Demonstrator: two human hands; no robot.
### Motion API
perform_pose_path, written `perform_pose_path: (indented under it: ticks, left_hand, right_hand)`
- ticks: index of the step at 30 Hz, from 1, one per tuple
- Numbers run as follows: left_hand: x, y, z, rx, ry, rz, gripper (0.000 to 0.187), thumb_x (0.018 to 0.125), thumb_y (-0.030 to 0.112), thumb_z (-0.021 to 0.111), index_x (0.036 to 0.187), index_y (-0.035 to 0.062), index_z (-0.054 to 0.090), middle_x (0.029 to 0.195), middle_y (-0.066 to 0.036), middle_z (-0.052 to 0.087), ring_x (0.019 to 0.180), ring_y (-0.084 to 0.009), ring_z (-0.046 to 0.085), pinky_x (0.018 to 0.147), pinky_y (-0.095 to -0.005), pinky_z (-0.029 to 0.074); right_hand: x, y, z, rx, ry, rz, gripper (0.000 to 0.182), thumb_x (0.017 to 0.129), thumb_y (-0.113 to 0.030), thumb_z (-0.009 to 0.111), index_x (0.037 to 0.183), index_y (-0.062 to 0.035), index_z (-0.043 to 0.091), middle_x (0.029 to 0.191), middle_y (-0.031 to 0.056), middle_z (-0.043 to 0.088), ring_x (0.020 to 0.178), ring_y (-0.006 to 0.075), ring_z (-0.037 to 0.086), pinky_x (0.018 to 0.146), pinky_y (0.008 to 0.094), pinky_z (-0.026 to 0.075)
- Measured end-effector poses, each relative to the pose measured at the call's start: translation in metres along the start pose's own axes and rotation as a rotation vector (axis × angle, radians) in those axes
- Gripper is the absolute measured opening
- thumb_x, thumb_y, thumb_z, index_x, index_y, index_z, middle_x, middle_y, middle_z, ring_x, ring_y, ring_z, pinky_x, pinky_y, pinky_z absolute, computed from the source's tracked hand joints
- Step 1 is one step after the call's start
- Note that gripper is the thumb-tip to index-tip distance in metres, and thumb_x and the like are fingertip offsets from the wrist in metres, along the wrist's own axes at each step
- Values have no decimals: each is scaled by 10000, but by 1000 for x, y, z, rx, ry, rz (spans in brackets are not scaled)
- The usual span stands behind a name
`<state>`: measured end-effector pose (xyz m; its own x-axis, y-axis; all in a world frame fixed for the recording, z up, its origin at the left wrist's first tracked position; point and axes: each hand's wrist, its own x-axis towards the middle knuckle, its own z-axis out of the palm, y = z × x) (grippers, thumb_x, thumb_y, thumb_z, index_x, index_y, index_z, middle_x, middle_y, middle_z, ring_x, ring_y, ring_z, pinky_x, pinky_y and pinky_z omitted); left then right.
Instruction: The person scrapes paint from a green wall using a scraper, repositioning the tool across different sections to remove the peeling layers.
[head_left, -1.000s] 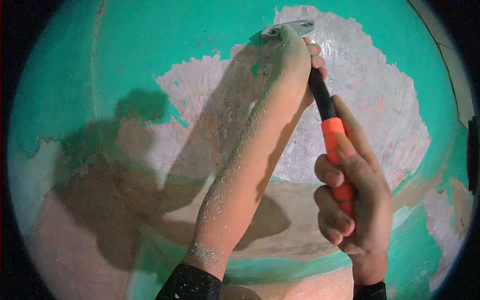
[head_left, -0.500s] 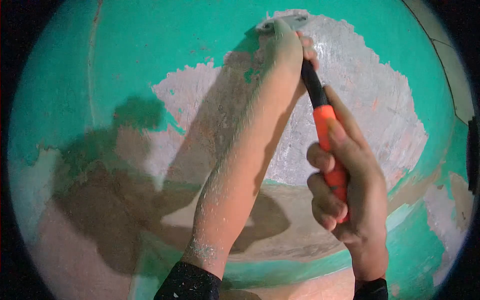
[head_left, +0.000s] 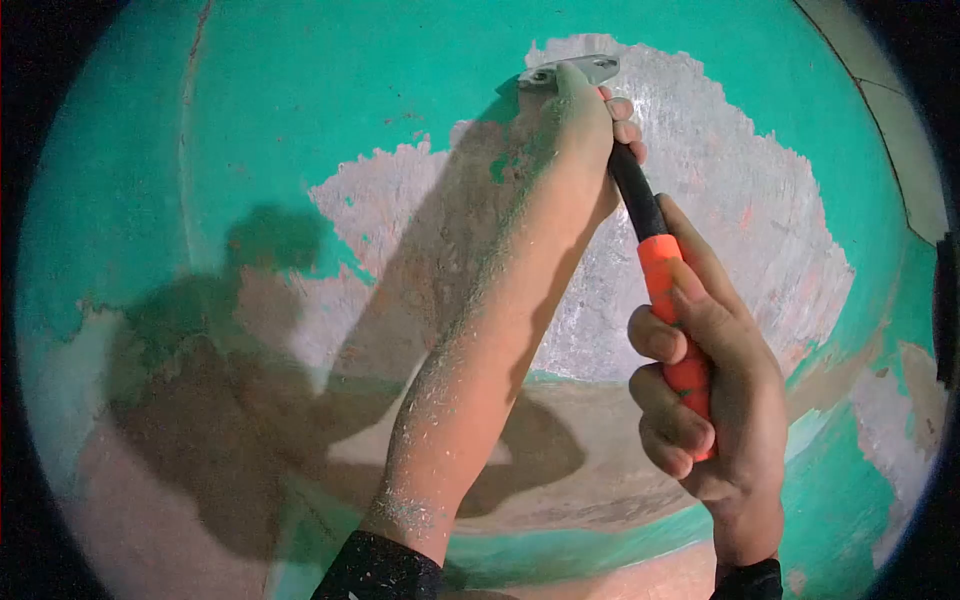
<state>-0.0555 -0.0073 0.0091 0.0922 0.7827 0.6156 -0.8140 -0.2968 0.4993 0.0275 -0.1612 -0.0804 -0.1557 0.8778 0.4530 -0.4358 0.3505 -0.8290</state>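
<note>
A long-handled paint scraper (head_left: 657, 250) with a grey metal head, a black shaft and an orange grip slants up the wall. My left hand (head_left: 592, 115) is closed round its upper end, the thumb pressed along the back of the head. Lower down, my right hand (head_left: 715, 370) wraps round the orange grip. The head lies against the wall at the upper edge of a bare greyish patch (head_left: 720, 190), where green paint (head_left: 380, 60) borders it. Pale paint flakes cover my left forearm and its black sleeve.
Below the bare patch a curved brownish ledge (head_left: 560, 480) runs across the wall, with a green band (head_left: 580, 540) beneath it. More peeled areas show at the lower left and right. A shadow of a person falls on the left part of the wall.
Both hands and the scraper have moved down and slightly right in the view. The grip on the tool is the same, and the whole view has shifted a little.
</note>
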Motion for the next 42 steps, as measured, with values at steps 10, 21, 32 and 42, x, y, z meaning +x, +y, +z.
perform_pose_path:
  ticks: [10,21,32,42]
  left_hand:
    - [12,12,12,-41,-94,84,218,944,289,328,847,103,387,615,17,435,444,-77,377,429,-253,356]
    - [20,13,3,2,-93,82,344,957,427,329,845,110,405,602,22,425,424,-88,362,414,-269,347]
    - [-44,-15,-45,133,45,-96,434,959,522,334,884,103,421,576,43,370,397,-70,313,402,-252,316]
    - [-50,-24,-56,136,23,-97,455,953,559,281,869,132,417,610,48,407,449,-73,376,441,-262,369]
  right_hand:
    - [8,-8,6,-78,4,-35,534,958,-161,395,1454,-107,206,732,11,476,312,26,330,199,184,288]
    - [29,-8,12,-19,-83,-118,521,971,-178,387,1456,-111,209,716,-6,462,320,32,337,210,183,272]
    - [-16,73,-30,29,-70,68,683,938,-161,467,1493,-156,69,751,69,477,376,104,408,340,240,380]
    - [-35,113,-16,116,87,-243,740,886,-210,528,1461,0,113,676,63,388,363,45,248,277,173,239]
